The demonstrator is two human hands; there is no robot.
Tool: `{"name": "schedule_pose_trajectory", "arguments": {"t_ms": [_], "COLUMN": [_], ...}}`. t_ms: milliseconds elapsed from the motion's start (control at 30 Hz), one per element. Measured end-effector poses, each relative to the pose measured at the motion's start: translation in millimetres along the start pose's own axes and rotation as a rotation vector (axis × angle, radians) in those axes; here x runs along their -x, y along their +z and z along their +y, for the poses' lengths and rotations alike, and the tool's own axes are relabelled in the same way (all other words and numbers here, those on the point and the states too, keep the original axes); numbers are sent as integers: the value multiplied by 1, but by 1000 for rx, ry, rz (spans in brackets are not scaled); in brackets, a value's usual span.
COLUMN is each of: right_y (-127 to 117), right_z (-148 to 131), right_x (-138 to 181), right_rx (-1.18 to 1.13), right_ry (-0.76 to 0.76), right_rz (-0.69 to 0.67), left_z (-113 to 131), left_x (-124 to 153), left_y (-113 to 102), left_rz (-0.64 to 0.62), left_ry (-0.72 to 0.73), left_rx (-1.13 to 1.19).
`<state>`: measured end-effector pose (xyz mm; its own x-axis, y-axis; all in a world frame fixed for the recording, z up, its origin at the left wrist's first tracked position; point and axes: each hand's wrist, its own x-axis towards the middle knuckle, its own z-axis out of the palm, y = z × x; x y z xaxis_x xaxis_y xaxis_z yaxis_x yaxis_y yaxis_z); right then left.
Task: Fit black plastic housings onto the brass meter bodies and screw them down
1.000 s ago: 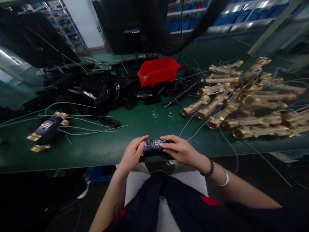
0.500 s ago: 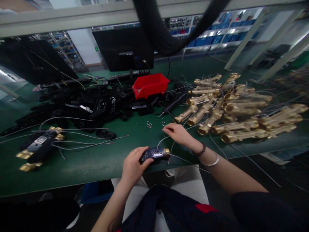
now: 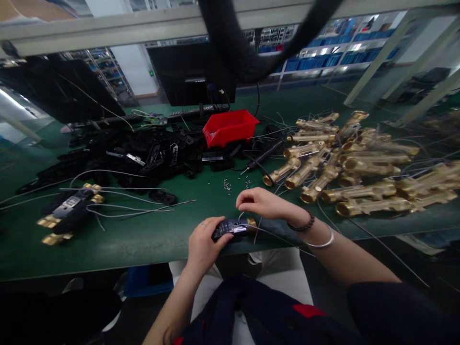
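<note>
Green bench (image 3: 143, 244); left hand (image 3: 204, 245) grasping black housing (image 3: 227, 228); right hand (image 3: 264, 203) curled nearby, its grip unclear.

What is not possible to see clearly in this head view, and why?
All in the head view:
Black housing, left end: covered by left hand.
What, if anything, the right hand pinches: blurred, too small.
Red bin, full contents: behind its wall.
Rightmost brass parts: cut off by the edge.
</note>
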<state>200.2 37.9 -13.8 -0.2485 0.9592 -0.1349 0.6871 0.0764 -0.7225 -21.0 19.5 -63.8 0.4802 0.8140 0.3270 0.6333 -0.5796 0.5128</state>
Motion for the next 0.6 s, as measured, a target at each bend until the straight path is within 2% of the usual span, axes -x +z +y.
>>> {"name": "schedule_pose_trajectory", "arguments": {"t_ms": [100,267,367,433,533,600], "right_y": [10,24,21,14,6,8], "right_z": [-12,-8,-3,2,10,15], "right_x": [8,9,5,-5,-30,-49], "right_rx": [-70,-125,-143,-94,42,103], "right_ry": [-111,1,21,28,77,124], "right_rz": [-119,-112,-125,-76,118,184], "left_z": [1,1,0,0,1,2], "left_x": [0,1,2,2,1,0], "left_y": [0,1,2,2,0,-1], "left_rz": [8,12,13,6,-17,-41], "left_ry": [3,6,-1,-15,-41,-65], "left_rx": [14,17,17,22,37,51]}}
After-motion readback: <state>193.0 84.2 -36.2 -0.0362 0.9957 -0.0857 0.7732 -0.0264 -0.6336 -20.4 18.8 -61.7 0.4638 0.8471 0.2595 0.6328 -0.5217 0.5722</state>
